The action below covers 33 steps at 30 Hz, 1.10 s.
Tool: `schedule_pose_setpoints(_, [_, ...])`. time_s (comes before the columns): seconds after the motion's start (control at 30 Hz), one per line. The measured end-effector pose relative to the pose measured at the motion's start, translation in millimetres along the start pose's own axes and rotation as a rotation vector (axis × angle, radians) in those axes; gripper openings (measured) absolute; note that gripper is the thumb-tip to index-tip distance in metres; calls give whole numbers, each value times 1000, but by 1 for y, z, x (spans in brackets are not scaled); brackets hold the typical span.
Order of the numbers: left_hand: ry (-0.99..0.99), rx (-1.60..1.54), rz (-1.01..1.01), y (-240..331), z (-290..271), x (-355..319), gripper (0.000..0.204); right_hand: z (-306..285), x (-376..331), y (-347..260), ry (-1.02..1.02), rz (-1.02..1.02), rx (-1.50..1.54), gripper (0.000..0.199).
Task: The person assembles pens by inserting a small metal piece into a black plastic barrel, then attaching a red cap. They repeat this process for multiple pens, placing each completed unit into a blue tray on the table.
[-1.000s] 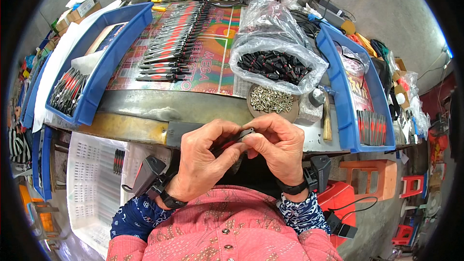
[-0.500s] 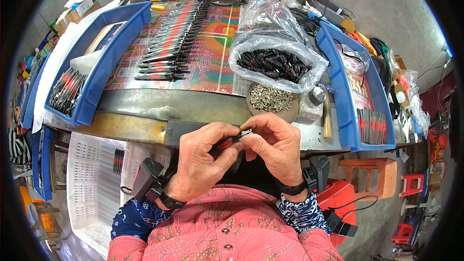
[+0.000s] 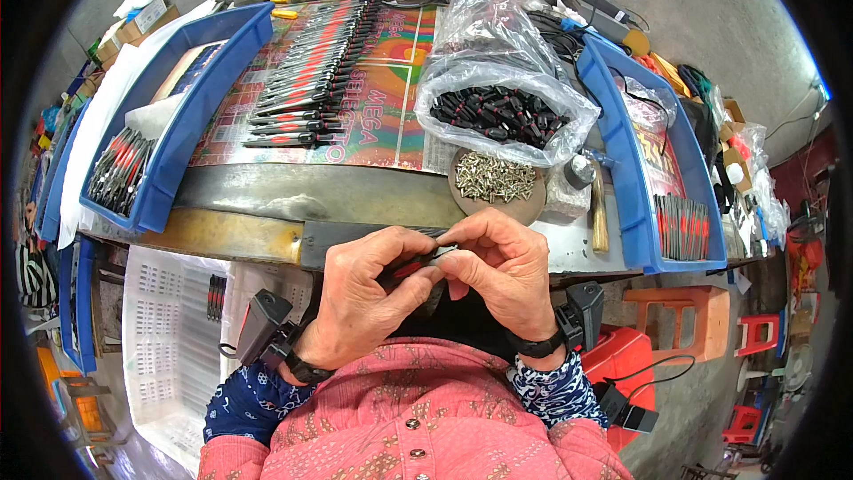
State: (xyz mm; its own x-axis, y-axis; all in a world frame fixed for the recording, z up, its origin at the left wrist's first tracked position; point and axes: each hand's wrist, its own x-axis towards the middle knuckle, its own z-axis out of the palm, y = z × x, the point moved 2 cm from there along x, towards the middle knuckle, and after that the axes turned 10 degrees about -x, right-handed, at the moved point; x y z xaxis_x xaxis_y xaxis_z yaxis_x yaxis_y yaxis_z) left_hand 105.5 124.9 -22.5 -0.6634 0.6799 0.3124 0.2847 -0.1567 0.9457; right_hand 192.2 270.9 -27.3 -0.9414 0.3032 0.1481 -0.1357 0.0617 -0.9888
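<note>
My left hand [image 3: 369,293] is closed around a small black-and-red handled piece [image 3: 409,268], held just in front of the table edge. At its right end, the thumb and fingertips of my right hand [image 3: 506,271] pinch close together over a pale tip; what exactly they grip is hidden. Beyond my hands, a round dish [image 3: 533,211] carries a heap of small shiny metal parts [image 3: 493,178]. Behind it, a clear plastic bag [image 3: 573,138] gapes, full of short black parts with red bits [image 3: 498,120]. A long row of slim black-and-red tools [image 3: 306,80] lies on the printed sheet.
Blue bins stand at left [image 3: 182,169] and right [image 3: 635,213], both with black-and-red tools inside. A hammer-like wooden handle [image 3: 600,222] lies beside a grey block [image 3: 564,200]. Below the table are a white crate [image 3: 164,347] and an orange stool [image 3: 711,302].
Both hands stay together around the piece, with only slight shifts of the fingertips. The whole view has moved slightly, so the table appears a little further left.
</note>
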Motion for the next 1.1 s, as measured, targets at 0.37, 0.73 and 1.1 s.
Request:
schedule_pose_setpoints(0.37, [0,23,2,0,0,-1,16,-1,0,4,-7,-5,16,15])
schedule_pose_setpoints(0.73, [-11,32,48,-2,-1,0,13,0,-1,4,-13,12,17,17])
schedule_pose_setpoints(1.1, [-30,53,66,-2,-2,1,14,-1,-1,4,-20,11,-5,15])
